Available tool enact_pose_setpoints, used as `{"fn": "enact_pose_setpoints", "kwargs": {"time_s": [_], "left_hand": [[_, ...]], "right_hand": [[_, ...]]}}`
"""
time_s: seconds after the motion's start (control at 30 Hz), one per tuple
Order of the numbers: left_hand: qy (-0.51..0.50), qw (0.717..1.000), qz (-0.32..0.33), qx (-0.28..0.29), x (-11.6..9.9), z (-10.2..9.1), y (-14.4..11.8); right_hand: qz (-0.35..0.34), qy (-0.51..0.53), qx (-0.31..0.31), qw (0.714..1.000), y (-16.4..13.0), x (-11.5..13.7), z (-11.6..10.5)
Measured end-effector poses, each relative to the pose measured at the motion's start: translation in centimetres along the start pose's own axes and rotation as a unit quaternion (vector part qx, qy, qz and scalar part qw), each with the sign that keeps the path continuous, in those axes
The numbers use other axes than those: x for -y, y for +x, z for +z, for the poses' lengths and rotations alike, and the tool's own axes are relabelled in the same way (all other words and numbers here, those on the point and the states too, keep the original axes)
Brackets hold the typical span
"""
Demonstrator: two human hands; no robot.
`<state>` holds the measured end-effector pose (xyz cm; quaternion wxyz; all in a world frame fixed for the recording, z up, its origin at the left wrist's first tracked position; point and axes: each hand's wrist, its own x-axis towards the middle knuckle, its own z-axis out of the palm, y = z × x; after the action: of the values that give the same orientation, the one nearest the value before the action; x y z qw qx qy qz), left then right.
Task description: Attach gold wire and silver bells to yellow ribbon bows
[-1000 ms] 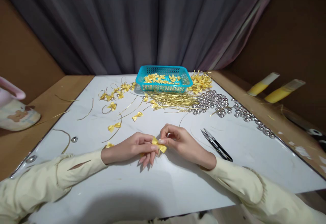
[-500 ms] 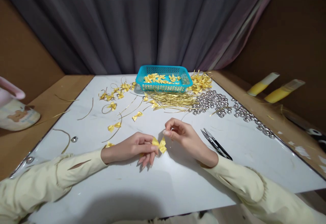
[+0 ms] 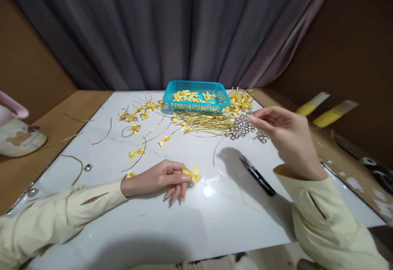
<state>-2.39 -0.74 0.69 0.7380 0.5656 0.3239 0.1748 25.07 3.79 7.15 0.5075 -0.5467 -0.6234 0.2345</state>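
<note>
My left hand is over the white board, thumb and forefinger closed on a yellow ribbon bow, its other fingers loosely curled. My right hand is raised at the right, above the pile of small shiny silver pieces. Its thumb and forefinger come together in a pinch; anything between them is too small to make out. Black-handled thread snips lie below and left of that hand. A bundle of gold cords lies beside the silver pieces.
A turquoise basket holding yellow bows stands at the back. More bows with gold loops lie to its left, and a heap to its right. A cup stands far left; two yellow-filled tubes lie far right.
My right hand has moved away from the bow, right and up to the silver pieces, which it now partly covers. My left hand keeps the bow in nearly the same place.
</note>
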Motion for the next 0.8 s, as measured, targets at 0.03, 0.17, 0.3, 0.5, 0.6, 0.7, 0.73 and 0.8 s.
{"fn": "enact_pose_setpoints", "kwargs": {"time_s": [0.03, 0.17, 0.3, 0.5, 0.6, 0.7, 0.73, 0.8], "left_hand": [[-0.003, 1.000, 0.004, -0.008, 0.1, 0.0, 0.0], [-0.004, 0.999, 0.018, -0.028, 0.4, 0.4, 0.2], [0.109, 0.990, 0.038, -0.082, 0.2, 1.2, -0.1], [0.563, 0.757, 0.298, -0.145, 1.2, 0.1, -0.5], [0.683, 0.650, 0.298, -0.147, 1.9, -1.2, 0.1], [0.741, 0.603, 0.262, -0.137, 1.6, -1.8, 0.6], [0.753, 0.592, 0.259, -0.127, 1.2, -1.9, 0.7], [0.769, 0.571, 0.267, -0.102, 0.4, -1.9, 0.7]], "right_hand": [[0.020, -0.074, 0.009, 0.997, 0.8, -0.1, -1.3], [0.109, -0.174, 0.038, 0.978, 3.3, -1.6, -5.6], [0.130, -0.176, 0.038, 0.975, 4.3, -3.0, -8.5], [0.102, -0.163, -0.005, 0.981, 2.1, -3.5, -11.7], [0.082, -0.164, -0.027, 0.983, 1.5, -3.7, -12.0], [0.067, -0.171, -0.051, 0.982, 3.8, -3.8, -11.2], [0.067, -0.177, -0.062, 0.980, 5.3, -3.8, -10.9], [0.080, -0.189, -0.081, 0.975, 8.8, -3.9, -10.2]]}}
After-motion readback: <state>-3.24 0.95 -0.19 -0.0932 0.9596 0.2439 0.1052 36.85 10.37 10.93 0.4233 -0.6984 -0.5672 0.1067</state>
